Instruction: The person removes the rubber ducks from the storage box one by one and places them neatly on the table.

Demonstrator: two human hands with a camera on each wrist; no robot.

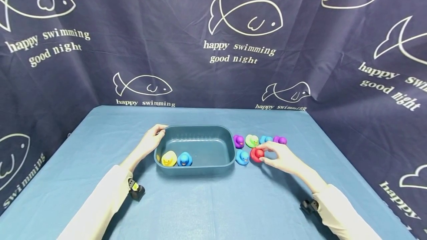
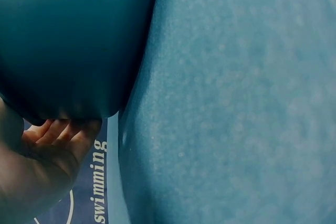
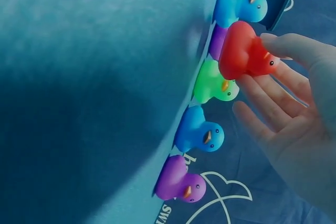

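Note:
My left hand (image 1: 151, 140) grips the left end of a dark teal bin (image 1: 197, 170), near its far corner. In the left wrist view its fingers lie against the outer wall of the bin (image 2: 68, 45). A yellow rubber duck (image 1: 169, 159) and a blue one (image 1: 184, 159) sit inside, by the front wall. To the right of the bin, my right hand (image 1: 283, 158) pinches a red rubber duck (image 3: 240, 51) between thumb and fingers. Just left of it is another blue duck (image 1: 242, 157), close to the bin's right end.
A row of ducks stands behind the red one: purple (image 1: 238, 141), green (image 1: 252, 141), blue (image 1: 265, 139) and purple (image 1: 280, 140). A blue cloth (image 1: 200, 206) covers the table. Dark curtains (image 1: 186, 47) with fish drawings hang behind and at both sides.

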